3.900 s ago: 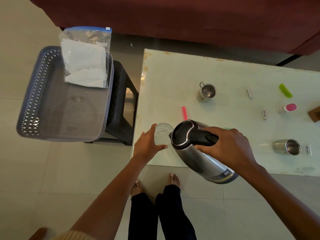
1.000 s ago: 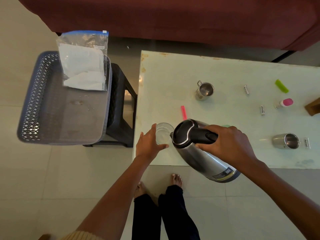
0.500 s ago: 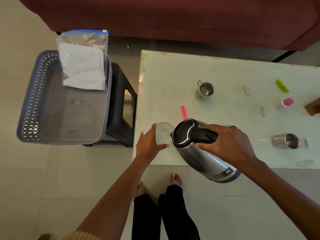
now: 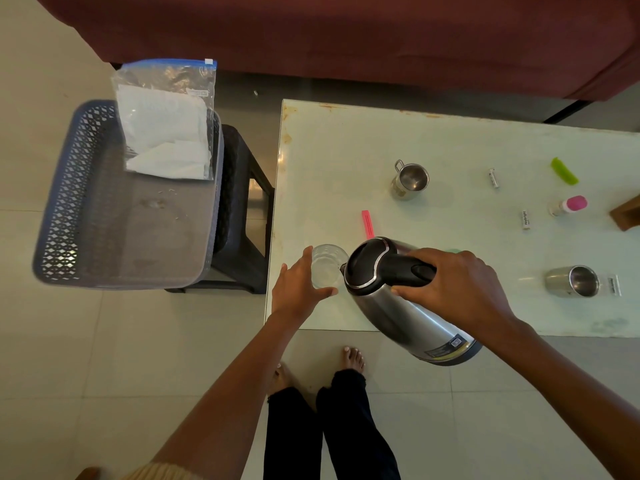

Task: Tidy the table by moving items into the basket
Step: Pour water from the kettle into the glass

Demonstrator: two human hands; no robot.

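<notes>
- Almost nothing has moved since the earlier frames: the right hand still grips the black handle of the tilted kettle, spout at the glass, which the left hand still grasps at the table's near left corner.
- The pale glass-topped table stands on light floor tiles before a dark red sofa.
- The kettle's base hangs out past the table's near edge, above the floor.
- The far left of the tabletop lies open; two steel cups, a pink strip and small items lie to the right.
- The basket sits on a dark stool left of the table, holding only a zip bag propped at its far end.
</notes>
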